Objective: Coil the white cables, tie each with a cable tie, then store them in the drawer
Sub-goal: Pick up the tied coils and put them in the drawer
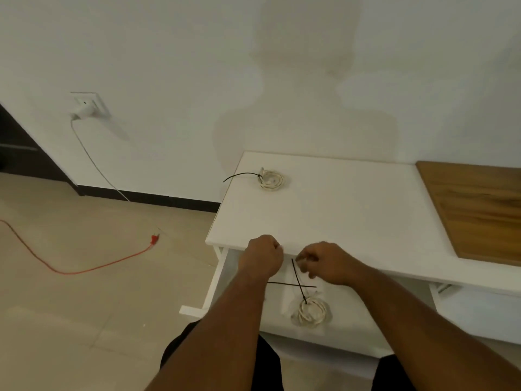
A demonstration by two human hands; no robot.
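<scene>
One tied coil (pixel 310 311) lies in the open drawer (pixel 215 277) at 6 o'clock, and another coil (pixel 271 179) waits on the surface (pixel 338 215) at 12. The fingers of the left hand (pixel 263 258) and right hand (pixel 322 263) are curled; I cannot tell whether they pinch anything. Tuck the tie tail (pixel 298 279) inside the drawer.

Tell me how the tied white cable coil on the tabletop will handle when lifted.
The coiled white cable, cinched at one spot by a black cable tie, should lift as one bundle, though untied loops may sag. Thin and small, it is probably light. Lying flat on the white tabletop, it is unlikely to roll.
</scene>
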